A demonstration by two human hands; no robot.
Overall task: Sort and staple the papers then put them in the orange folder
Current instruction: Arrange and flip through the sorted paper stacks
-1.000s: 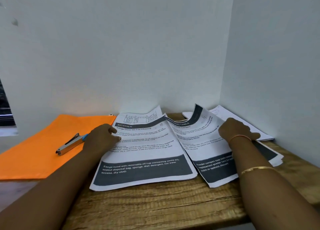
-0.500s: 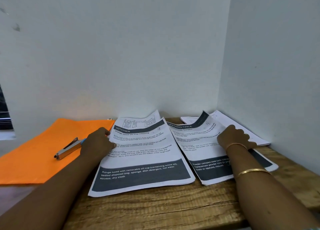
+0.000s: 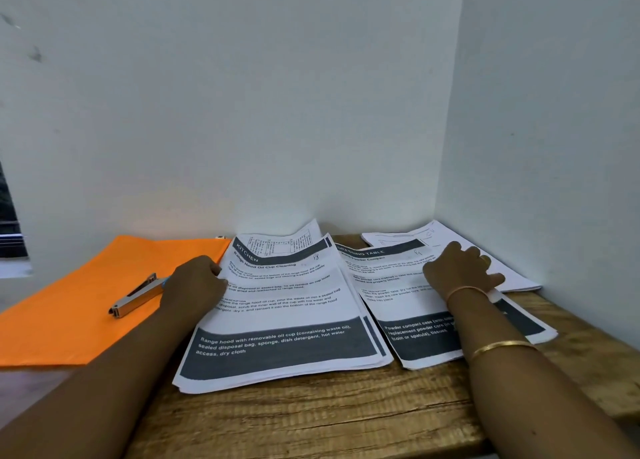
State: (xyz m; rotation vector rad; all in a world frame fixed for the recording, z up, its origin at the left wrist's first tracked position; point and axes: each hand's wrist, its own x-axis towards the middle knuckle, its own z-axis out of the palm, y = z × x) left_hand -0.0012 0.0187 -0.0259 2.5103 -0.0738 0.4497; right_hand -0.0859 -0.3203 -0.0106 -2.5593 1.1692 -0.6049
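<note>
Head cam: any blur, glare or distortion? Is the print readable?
Head view: dim, even light, with no hard shadows or glare. Head view: the white band text on the KITCHEN sheet reads cleanly, but its small body print is soft. Head view: wide-angle stretch toward the frame edges. Head view: faint warm cast on the wall above the orange folder.

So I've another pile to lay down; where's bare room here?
Free: the wooden table strip in front of the KITCHEN stack and DRESSING TABLE stack, and the orange folder nearer than the stapler. Crowded: back right corner, under loose sheets.
</note>
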